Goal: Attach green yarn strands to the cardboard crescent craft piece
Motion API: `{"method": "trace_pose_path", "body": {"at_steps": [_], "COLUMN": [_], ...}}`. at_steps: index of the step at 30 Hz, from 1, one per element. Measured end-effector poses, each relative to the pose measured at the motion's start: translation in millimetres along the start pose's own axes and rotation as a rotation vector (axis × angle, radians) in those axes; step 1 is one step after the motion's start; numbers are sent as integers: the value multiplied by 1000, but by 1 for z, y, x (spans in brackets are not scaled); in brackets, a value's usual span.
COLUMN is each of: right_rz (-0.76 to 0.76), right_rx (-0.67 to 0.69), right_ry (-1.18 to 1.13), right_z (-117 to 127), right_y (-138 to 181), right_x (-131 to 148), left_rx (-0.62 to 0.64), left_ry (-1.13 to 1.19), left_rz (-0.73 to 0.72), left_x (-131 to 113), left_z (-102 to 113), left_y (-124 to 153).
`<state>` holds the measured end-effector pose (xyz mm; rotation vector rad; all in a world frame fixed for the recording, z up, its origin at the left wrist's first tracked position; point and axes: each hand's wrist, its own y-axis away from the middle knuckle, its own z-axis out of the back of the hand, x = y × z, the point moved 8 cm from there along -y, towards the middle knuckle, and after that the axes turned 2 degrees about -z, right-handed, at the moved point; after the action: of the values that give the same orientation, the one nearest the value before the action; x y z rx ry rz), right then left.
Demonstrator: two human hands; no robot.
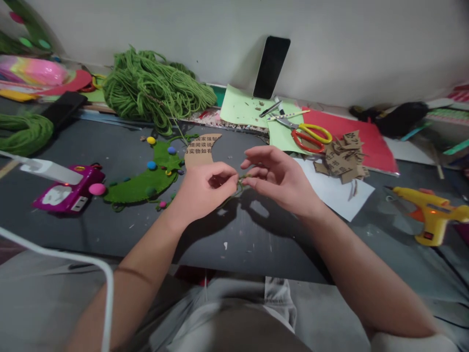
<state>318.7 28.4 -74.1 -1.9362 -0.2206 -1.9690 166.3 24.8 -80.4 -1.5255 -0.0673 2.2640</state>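
Note:
My left hand [207, 188] is closed, its thumb and forefinger pinching a thin strand of green yarn [240, 182]. The thumb and a fingertip of my right hand [280, 181] close on the same strand from the other side; its upper fingers are loosely curled. Both hands hover over the dark table, nearly meeting. Just beyond my left hand lies a brown cardboard crescent [198, 154] with printed characters, partly hidden by that hand. To its left is a green crescent [137, 189] dotted with coloured pom-poms, a pink ball at its left tip.
A big heap of green yarn [154, 88] rests at the back. Scissors [311, 137], cardboard scraps [342, 159] and coloured paper lie back right. A yellow glue gun [430, 212] stands at right, a purple device [68, 190] at left. A phone [271, 67] leans on the wall.

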Motion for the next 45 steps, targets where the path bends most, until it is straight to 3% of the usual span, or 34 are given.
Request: {"method": "trace_pose_path", "body": {"at_steps": [4, 11, 25, 45], "right_rz": [59, 137, 167, 162], "right_rx": [-4, -36, -99, -34], "right_ry": [-13, -10, -5, -57], "right_z": [-1, -3, -3, -4], "right_y": [3, 9, 12, 12], "right_x": [13, 22, 26, 22], "left_rx": [97, 108, 27, 35], "left_ry": [210, 358, 273, 263], "left_rz": [35, 60, -11, -57], "left_x": [-2, -6, -17, -24], "left_z": [-7, -9, -4, -4], "left_y": [3, 5, 4, 2]}}
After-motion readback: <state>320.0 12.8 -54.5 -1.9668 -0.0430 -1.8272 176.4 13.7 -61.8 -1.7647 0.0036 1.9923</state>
